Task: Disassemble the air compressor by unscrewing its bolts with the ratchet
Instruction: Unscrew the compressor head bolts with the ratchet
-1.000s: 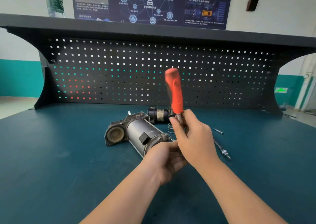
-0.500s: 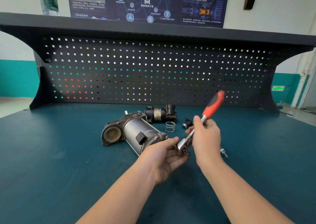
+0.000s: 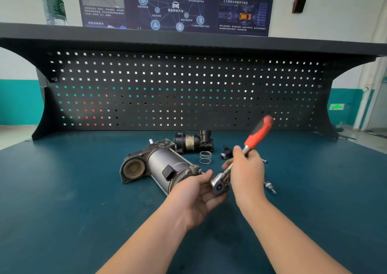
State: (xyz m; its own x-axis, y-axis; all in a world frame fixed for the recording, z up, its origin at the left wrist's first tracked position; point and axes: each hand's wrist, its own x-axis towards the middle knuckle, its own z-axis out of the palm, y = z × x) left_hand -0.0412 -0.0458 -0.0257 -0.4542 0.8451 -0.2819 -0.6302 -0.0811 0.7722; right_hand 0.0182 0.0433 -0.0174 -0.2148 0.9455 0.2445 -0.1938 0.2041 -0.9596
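The grey air compressor (image 3: pixel 159 167) lies on its side on the teal bench, its round opening facing left. My right hand (image 3: pixel 246 173) grips the steel shank of the ratchet (image 3: pixel 258 133), whose red handle slants up to the right. The chrome ratchet head (image 3: pixel 218 184) hangs just right of the compressor's near end. My left hand (image 3: pixel 196 194) lies palm up beneath that head, fingers loosely spread, touching the compressor's end cap.
A black cylindrical part (image 3: pixel 191 141), a coil spring (image 3: pixel 205 157) and a small black fitting (image 3: pixel 226 153) lie behind the compressor. Loose bolts (image 3: pixel 270 186) lie to the right of my hands. A perforated back panel (image 3: pixel 188 91) closes off the rear of the bench; a water bottle (image 3: pixel 54 2) stands on its shelf.
The ratchet has swung from upright, handle on top, to slanting right with its head lowered over my left palm. My left hand has opened beneath it.
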